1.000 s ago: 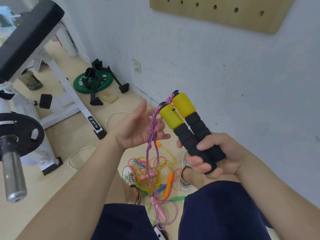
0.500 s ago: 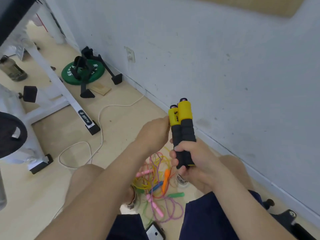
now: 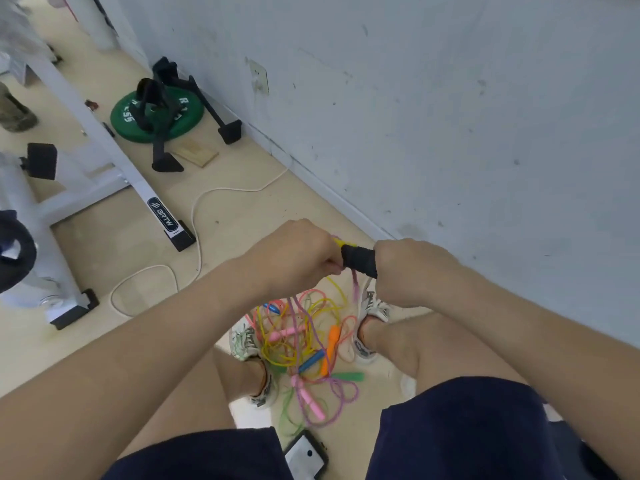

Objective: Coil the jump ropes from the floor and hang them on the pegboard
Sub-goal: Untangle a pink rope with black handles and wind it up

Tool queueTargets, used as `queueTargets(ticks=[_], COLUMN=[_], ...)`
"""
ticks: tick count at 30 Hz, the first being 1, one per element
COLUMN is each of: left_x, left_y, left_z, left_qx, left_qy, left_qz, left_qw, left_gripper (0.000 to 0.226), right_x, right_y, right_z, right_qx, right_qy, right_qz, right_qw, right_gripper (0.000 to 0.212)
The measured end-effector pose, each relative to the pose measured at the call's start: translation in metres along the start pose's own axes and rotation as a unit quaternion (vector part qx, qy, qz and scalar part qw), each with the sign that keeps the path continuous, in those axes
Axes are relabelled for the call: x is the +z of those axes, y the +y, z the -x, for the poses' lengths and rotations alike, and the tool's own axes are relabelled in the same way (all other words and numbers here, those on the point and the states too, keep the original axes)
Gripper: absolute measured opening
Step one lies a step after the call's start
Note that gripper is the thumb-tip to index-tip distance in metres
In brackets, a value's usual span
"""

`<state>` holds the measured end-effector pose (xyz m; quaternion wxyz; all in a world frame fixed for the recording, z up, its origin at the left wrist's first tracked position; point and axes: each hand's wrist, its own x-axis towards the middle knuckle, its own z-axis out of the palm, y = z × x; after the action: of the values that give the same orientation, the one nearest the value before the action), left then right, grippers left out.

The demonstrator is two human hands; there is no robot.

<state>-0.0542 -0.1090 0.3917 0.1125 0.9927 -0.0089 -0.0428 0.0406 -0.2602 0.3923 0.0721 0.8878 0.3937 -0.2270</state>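
On the smooth beige floor (image 3: pixel 242 209) lies a tangle of coloured jump ropes (image 3: pixel 301 344), with a round green weight plate (image 3: pixel 188 116) well beyond it.

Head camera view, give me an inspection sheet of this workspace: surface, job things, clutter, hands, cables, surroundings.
Surface: beige floor.
Job's things: black and yellow handles held level; purple rope hangs from them; tangled pile of ropes lies between the shoes.
Clutter: phone on the floor near the pile.
Hands: left hand grips the yellow end, right hand grips the black foam.
Cables: white cable loops across the floor.
Surroundings: marked wall, green weight plate, white bench frame; pegboard not in view.
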Motion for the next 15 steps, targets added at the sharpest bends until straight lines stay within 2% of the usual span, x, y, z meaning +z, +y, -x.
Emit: queueTargets(ticks=[2, 5, 8, 10, 12, 15], left_x=[-0.011, -0.025, -0.036, -0.040, -0.041, -0.037], left_y=[0.000, -0.004, -0.007, -0.007, -0.007, -0.010], left_z=[0.008, 0.015, 0.018, 0.020, 0.021, 0.024], left_qx=[-0.019, -0.067, -0.082, -0.081, -0.082, -0.102], left_qy=[0.009, -0.052, -0.101, -0.120, -0.116, -0.091], left_qz=[0.080, 0.190, 0.292, 0.360, 0.421, 0.526], left_qw=[0.997, 0.978, 0.948, 0.922, 0.896, 0.839], left_gripper=[0.015, 0.011, 0.011, 0.010, 0.009, 0.014], right_x=[0.000, 0.003, 0.007, 0.002, -0.001, -0.012], right_y=[0.001, 0.004, 0.007, 0.012, 0.018, 0.023], right_z=[0.005, 0.014, 0.023, 0.028, 0.029, 0.030], right_qx=[-0.034, -0.084, -0.199, -0.278, -0.347, -0.383], right_qy=[0.014, 0.061, 0.218, 0.299, 0.340, 0.364], right_qz=[0.095, 0.190, 0.243, 0.219, 0.226, 0.195], right_qw=[0.995, 0.976, 0.924, 0.886, 0.845, 0.826], right_gripper=[0.016, 0.025, 0.027, 0.030, 0.036, 0.037])
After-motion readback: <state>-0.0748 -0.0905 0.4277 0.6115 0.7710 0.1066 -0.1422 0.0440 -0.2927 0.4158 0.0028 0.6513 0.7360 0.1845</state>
